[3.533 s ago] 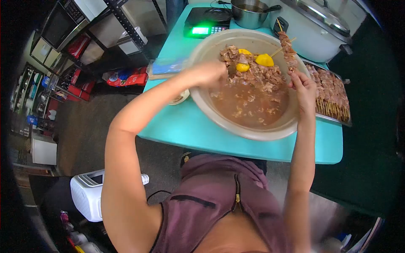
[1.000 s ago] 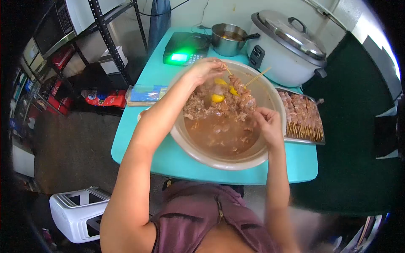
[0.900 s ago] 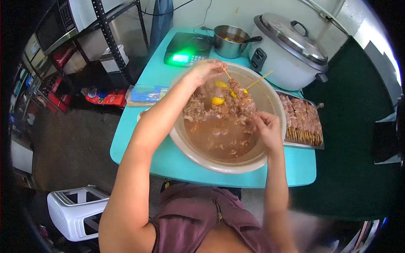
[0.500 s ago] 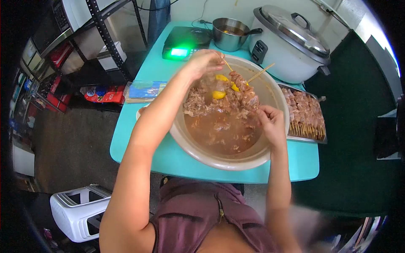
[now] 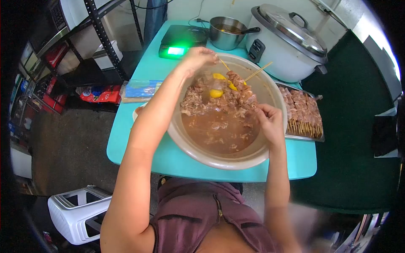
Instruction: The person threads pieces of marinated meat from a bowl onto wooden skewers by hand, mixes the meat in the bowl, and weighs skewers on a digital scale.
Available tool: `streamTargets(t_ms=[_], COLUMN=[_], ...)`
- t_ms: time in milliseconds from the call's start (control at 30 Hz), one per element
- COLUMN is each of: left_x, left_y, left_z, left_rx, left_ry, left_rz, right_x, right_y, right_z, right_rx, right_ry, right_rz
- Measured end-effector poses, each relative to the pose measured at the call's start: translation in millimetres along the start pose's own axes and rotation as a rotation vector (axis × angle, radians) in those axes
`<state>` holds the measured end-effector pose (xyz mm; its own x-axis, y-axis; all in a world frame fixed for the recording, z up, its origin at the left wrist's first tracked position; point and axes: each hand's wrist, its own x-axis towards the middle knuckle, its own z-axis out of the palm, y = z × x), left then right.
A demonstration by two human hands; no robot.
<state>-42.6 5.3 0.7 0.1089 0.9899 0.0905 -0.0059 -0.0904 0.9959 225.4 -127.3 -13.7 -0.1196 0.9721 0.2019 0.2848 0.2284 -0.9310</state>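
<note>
A skewer of raw meat (image 5: pixel 242 89) slants over a large beige basin (image 5: pixel 202 158). My left hand (image 5: pixel 198 59) pinches the bare stick at its upper end, above the basin's back left rim. At the lower end, my right hand (image 5: pixel 269 120) has its fingers closed on the meat. Below them the basin holds cut meat (image 5: pixel 194 100) in brownish liquid, with yellow citrus pieces (image 5: pixel 216 93) on top. Bare sticks (image 5: pixel 259 71) poke up toward the back right rim. Finished meat skewers (image 5: pixel 301 107) fill a metal tray right of the basin.
On the turquoise table (image 5: pixel 130 143) stand a black scale (image 5: pixel 181 37) with a lit display, a steel pot (image 5: pixel 225 36) and a large white cooker (image 5: pixel 282 50). Packaged sticks (image 5: pixel 141 90) lie at the left. A white plastic stool (image 5: pixel 76 217) is on the floor.
Earlier my right hand held a meat skewer up at the basin's right rim while my left hand was blurred over the meat. Now both hands are on one skewer above the basin. The camera view has shifted.
</note>
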Motion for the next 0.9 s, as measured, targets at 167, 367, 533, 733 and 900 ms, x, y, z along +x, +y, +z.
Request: streamTargets(t_ms=[167,367,533,733,900], left_x=[-3.5,-3.4,-5.4,-1.0,0.6], left_y=[7.2,3.1,4.6,0.8,3.3], left_z=[-4.7,-3.7,-3.4,-5.6,-5.2], left_rx=[-0.335,-0.377,-0.348,-0.412,-0.546], left_ry=[-0.085,-0.083,-0.052,-0.052,-0.104], left_rz=[-0.098,-0.057,-0.095,-0.109,-0.174], right_x=[0.6,0.4,-1.5,-0.1,-1.7], right_y=[0.4,0.2,-5.6,-2.7,-5.8], right_z=[0.4,0.4,0.2,-0.6,-0.5], right_rx=[-0.004,0.002,0.0,0.008,0.018], right_ry=[-0.004,-0.017,-0.031,-0.044,-0.054], right_rz=[-0.015,-0.016,-0.004,0.025,0.057])
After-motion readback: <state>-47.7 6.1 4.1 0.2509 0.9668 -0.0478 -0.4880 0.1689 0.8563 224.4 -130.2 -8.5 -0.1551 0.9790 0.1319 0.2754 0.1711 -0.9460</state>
